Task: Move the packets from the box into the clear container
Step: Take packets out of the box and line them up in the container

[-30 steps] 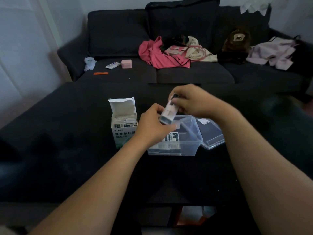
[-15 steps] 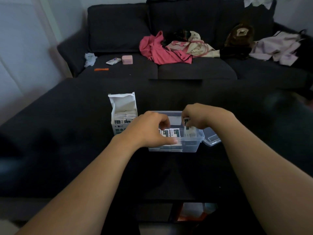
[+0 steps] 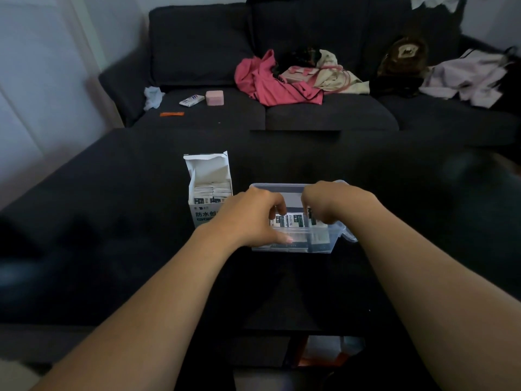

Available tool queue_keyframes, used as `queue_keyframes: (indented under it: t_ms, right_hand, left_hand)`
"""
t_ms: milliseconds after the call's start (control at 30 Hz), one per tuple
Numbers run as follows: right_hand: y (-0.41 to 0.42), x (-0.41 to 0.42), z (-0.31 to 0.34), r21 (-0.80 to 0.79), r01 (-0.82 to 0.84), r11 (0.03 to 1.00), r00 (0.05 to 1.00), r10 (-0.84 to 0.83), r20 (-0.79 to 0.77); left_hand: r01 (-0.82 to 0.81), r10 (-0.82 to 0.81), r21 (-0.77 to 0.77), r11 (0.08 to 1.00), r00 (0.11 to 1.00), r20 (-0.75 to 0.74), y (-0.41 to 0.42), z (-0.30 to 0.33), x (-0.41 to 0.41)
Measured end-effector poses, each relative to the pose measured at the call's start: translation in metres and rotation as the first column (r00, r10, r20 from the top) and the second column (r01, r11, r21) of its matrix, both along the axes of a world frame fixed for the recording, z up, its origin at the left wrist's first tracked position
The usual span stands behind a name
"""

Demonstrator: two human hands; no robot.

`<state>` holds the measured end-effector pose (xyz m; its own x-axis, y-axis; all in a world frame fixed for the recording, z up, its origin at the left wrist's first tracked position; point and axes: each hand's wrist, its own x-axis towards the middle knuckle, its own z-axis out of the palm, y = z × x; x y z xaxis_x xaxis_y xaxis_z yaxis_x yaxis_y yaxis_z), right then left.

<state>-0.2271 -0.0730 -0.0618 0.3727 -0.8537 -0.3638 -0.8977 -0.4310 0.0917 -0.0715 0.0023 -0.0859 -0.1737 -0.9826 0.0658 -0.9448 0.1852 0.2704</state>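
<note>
Your left hand (image 3: 248, 218) sits over the near left corner of the clear container (image 3: 293, 246). The thumb lies along the outside of the near wall and the curled fingers (image 3: 277, 210) reach in over the rim, so the hand grasps the container wall.

Your right hand (image 3: 327, 206) is lowered into the right half of the container, fingers pointing down among the packets (image 3: 293, 220). Whether those fingers pinch a packet or have released it cannot be determined; the fingertips are hidden behind the hand.

Several packets stand upright in a row inside the container, white with dark printed panels. One packet at the right end of the row touches your right hand.

The box (image 3: 210, 193) stands upright at 9 o'clock from the container, just beside it, with the top flap open and raised. More packets (image 3: 212, 193) are stacked inside it, their top edges visible below the flap. Your left wrist covers the lower right corner of the box front.

The clear lid (image 3: 348, 232) lies at 3 o'clock from the container, touching or just beside its right wall; most of it is hidden behind your right wrist.

All items rest on a dark surface (image 3: 112, 221). At 12 o'clock, well apart, a dark sofa (image 3: 324, 114) carries a pink garment (image 3: 265, 80).
</note>
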Motion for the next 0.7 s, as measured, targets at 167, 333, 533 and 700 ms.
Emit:
queue_keyframes:
  t_ms: [167,333,533,700]
  right_hand:
    - [-0.006,-0.001,-0.006,0.006,0.023,1.0,1.0,-0.023,-0.009]
    - [-0.01,-0.002,-0.009,-0.001,0.031,1.0,0.999,-0.031,-0.014]
    - [-0.016,-0.003,-0.019,-0.066,0.014,0.998,0.999,-0.017,-0.048]
    - [-0.019,-0.008,-0.03,-0.145,0.014,0.989,1.0,-0.011,0.021]
  left_hand:
    - [0.001,-0.002,0.025,1.0,1.0,0.031,-0.001,-0.004,-0.001]
    - [0.001,-0.002,0.044,0.999,1.0,0.026,-0.001,-0.006,-0.004]
    - [-0.005,0.005,0.044,0.999,1.0,0.013,0.0,-0.005,-0.004]
    - [-0.003,0.003,0.049,0.999,1.0,-0.004,0.0,-0.005,-0.003]
